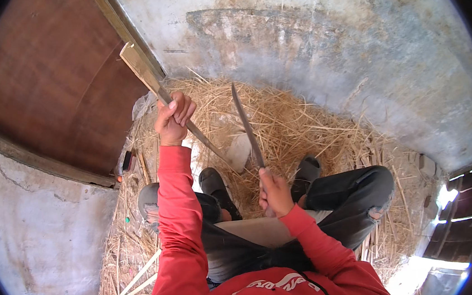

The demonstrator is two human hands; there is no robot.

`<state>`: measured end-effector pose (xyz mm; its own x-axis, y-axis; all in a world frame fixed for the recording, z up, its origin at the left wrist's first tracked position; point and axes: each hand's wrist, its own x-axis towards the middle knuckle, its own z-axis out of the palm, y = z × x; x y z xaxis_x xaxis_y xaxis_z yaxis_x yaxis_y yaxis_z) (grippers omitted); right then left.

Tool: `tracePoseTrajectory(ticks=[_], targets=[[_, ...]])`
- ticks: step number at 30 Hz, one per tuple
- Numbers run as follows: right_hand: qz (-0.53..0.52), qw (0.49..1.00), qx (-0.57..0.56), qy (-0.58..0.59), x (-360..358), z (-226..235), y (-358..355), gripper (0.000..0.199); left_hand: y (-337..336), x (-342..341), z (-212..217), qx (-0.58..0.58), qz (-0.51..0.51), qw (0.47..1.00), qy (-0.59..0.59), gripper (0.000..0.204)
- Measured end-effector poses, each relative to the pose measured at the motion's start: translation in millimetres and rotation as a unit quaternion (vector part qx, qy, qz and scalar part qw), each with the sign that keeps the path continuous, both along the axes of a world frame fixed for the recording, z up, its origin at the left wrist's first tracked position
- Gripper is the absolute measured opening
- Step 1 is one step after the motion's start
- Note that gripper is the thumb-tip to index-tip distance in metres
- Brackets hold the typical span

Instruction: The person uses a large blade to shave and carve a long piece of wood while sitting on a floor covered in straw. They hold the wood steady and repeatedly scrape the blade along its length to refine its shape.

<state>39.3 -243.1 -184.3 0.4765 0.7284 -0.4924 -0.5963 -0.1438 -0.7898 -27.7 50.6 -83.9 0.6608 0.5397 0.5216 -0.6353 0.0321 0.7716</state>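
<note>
My left hand is closed around a long, flat bamboo strip. The strip slants from its wide, pale upper end at the upper left down to a thinner end near a pale stone-like block. In my right hand is the handle of a long knife. Its dark, narrow blade points up and away from me, to the right of the strip and apart from it. My fingers hide most of the knife's handle.
Straw shavings cover the ground around my shoes. A whitewashed wall curves behind, and a brown door panel stands at the left. Pale split strips lie at the lower left. A small black object rests by the doorway.
</note>
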Motion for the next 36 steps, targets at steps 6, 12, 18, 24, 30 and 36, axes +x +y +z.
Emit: tracePoseTrajectory(ticks=[6,12,18,24,30,36], targets=[[-0.008,0.991,0.109,-0.071,14.8,43.7,-1.6,0.040,-13.0,9.5,6.5,0.033,0.107,0.993,0.041,0.036],[0.058,0.998,0.008,0.021,-20.8,15.0,-22.1,0.042,-2.2,5.7,-17.2,-0.025,0.078,0.996,-0.017,0.053],[0.102,0.991,-0.027,0.077,-30.9,16.3,-22.1,0.046,-25.1,24.4,-12.0,0.033,0.187,0.982,0.027,0.062],[-0.040,0.966,0.253,0.016,-2.8,111.5,-6.7,0.046,-26.3,24.1,-18.9,0.041,0.213,0.976,-0.001,0.055],[0.046,0.983,0.153,-0.094,-53.3,21.0,-26.2,0.043,-27.1,28.4,-21.9,0.026,0.220,0.975,-0.002,0.053],[-0.023,0.989,-0.091,0.115,-46.0,-0.5,-43.2,0.047,-27.2,19.4,-24.4,0.041,0.223,0.974,-0.006,0.053]])
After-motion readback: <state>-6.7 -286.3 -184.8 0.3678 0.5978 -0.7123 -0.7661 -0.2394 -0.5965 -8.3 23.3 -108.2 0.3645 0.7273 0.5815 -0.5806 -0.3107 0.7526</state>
